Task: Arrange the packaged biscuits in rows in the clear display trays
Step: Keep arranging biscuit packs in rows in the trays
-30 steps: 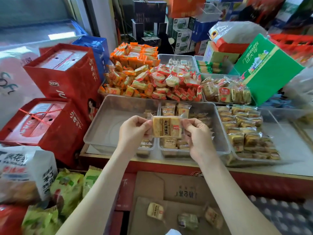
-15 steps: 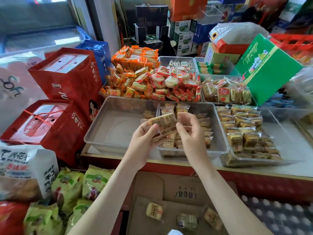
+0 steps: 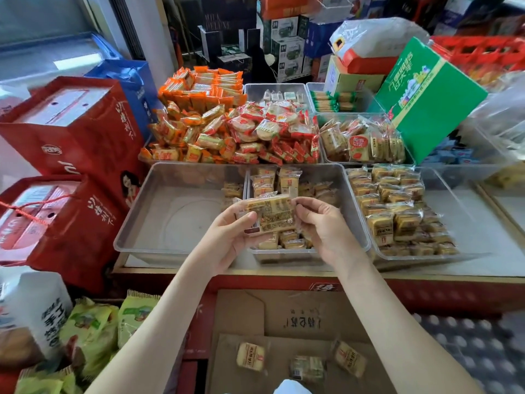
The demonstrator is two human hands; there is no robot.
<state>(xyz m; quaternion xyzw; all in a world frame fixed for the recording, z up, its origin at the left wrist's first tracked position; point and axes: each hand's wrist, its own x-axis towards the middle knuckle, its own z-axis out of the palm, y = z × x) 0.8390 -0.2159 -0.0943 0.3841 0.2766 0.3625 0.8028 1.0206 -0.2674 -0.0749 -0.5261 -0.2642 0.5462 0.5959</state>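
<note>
1. Two hands share one biscuit packet (image 3: 270, 214). The left hand (image 3: 227, 234) grips its left end, thumb on top and fingers curled beneath. The right hand (image 3: 324, 226) pinches the right end between thumb and fingertips.
2. The packet hangs in the air, touching no tray. It is above the near left part of the middle tray (image 3: 355, 209), close to the wall beside the left tray (image 3: 176, 217).
3. In the middle tray, packets stand along the left side, and looser ones lie toward the far right.
4. The right tray (image 3: 466, 223) holds many packets in rough rows. The left tray shows only a few, by its right wall.
5. The step in hand looks like turning a packet to the right facing before it is set down. The task seems only partway done.
6. The next move calls for lowering the packet on edge against the standing ones, facing the same way as its neighbours. The release must not topple them.
7. Three loose packets (image 3: 250, 356) lie in the cardboard box (image 3: 284, 317) below the counter (image 3: 284, 270). They are probably next to be placed.
</note>
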